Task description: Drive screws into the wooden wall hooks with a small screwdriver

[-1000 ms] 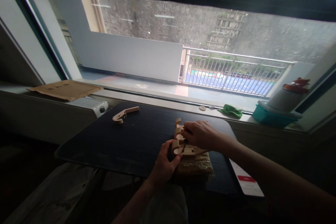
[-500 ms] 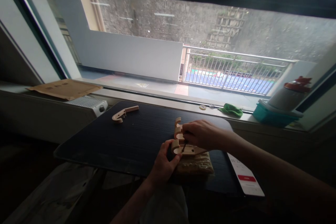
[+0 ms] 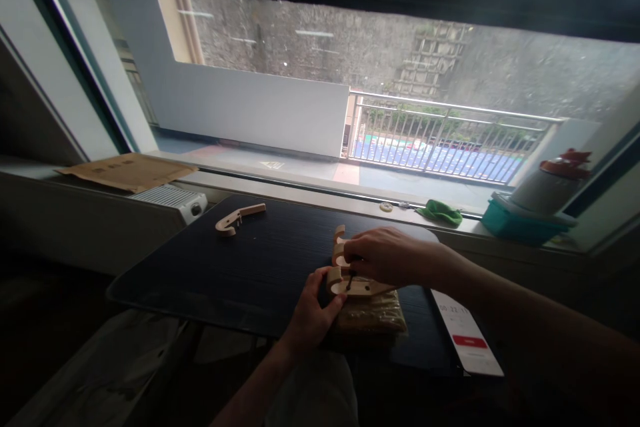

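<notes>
My left hand (image 3: 313, 313) grips the near end of a light wooden hook-shaped piece (image 3: 345, 285) that lies on a stack near the front of the dark table (image 3: 210, 267). My right hand (image 3: 383, 255) is closed above it, pinching a small dark screw or tool tip (image 3: 351, 277) that stands on the piece. More curved wooden pieces (image 3: 339, 248) lie just behind. A plastic bag (image 3: 373, 313) lies under the stack.
A single wooden hook piece (image 3: 239, 217) lies at the table's far left. A phone with a lit screen (image 3: 466, 339) lies at the right. On the sill are cardboard (image 3: 125, 170), a white device (image 3: 173, 200), a green cloth (image 3: 441, 211) and a teal box (image 3: 525, 223).
My right hand has shifted slightly left over the wooden piece, twisting a little. My left hand holds still.
</notes>
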`<act>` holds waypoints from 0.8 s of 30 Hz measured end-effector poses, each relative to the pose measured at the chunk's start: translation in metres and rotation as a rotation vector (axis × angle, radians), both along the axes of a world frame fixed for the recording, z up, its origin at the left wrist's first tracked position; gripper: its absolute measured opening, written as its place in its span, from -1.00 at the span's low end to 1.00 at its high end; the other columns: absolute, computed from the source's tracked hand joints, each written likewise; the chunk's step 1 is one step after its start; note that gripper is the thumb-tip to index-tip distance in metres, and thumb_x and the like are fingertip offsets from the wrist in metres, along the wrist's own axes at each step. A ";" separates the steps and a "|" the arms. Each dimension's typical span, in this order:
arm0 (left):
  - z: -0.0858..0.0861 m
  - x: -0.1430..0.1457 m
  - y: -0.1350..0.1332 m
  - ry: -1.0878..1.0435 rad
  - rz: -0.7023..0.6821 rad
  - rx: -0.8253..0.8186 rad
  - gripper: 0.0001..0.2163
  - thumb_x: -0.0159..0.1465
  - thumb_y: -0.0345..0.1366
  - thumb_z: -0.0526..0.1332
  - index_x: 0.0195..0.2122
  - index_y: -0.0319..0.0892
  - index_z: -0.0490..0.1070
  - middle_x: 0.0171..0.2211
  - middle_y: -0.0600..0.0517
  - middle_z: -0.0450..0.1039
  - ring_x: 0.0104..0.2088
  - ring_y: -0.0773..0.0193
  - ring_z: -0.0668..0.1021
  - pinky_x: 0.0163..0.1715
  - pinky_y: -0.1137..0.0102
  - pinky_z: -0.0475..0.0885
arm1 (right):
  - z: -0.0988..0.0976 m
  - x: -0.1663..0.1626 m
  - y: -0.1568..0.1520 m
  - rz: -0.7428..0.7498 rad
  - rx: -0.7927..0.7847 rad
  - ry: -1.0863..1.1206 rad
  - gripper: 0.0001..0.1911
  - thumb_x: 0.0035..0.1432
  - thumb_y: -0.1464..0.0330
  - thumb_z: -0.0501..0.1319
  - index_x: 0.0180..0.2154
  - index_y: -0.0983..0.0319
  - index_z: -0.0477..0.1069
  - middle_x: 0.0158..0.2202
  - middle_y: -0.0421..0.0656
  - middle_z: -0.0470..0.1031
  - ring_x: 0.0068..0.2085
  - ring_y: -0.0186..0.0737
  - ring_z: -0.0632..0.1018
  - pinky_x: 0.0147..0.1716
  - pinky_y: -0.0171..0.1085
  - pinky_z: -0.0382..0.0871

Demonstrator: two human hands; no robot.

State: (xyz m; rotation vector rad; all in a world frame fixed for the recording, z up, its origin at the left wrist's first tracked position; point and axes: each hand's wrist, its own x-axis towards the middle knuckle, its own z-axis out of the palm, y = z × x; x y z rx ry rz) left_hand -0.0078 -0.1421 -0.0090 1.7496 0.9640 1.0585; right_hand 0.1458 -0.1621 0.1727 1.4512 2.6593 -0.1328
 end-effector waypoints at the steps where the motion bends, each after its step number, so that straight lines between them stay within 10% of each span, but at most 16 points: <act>1: 0.000 0.000 0.000 0.000 0.001 -0.005 -0.66 0.15 -0.30 0.20 -0.04 -0.16 0.24 -0.07 -0.06 0.38 -0.05 0.13 0.42 0.00 0.26 0.27 | -0.002 0.002 0.001 0.005 0.002 0.023 -0.78 0.22 0.33 0.03 -0.21 0.21 0.42 -0.26 -0.14 0.51 -0.26 -0.28 0.48 -0.36 -0.34 0.16; 10: 0.002 0.001 -0.002 -0.007 0.004 -0.003 -0.65 0.14 -0.33 0.20 -0.03 -0.18 0.24 -0.09 -0.07 0.38 -0.06 0.14 0.42 -0.01 0.25 0.28 | -0.022 0.008 0.003 -0.228 0.120 -0.004 -0.67 0.26 0.19 -0.05 -0.36 0.22 0.37 -0.48 -0.17 0.45 -0.43 -0.30 0.45 -0.49 -0.34 0.06; 20: -0.002 0.005 0.005 -0.046 0.014 0.050 -0.52 0.06 -0.37 0.27 0.03 -0.10 0.22 -0.06 -0.03 0.37 -0.06 0.16 0.44 -0.01 0.27 0.30 | -0.020 0.000 0.009 0.172 0.253 -0.091 -0.84 0.26 0.39 0.04 -0.33 0.26 0.36 -0.36 -0.17 0.46 -0.41 -0.37 0.41 -0.51 -0.34 0.02; 24: -0.002 0.004 0.004 -0.050 0.018 0.022 -0.55 0.07 -0.36 0.27 0.01 -0.12 0.25 -0.08 -0.03 0.38 -0.07 0.16 0.45 -0.03 0.28 0.31 | -0.029 0.000 0.017 0.101 0.255 -0.042 -0.78 0.27 0.37 0.01 -0.36 0.26 0.36 -0.39 -0.17 0.46 -0.43 -0.36 0.41 -0.50 -0.33 0.05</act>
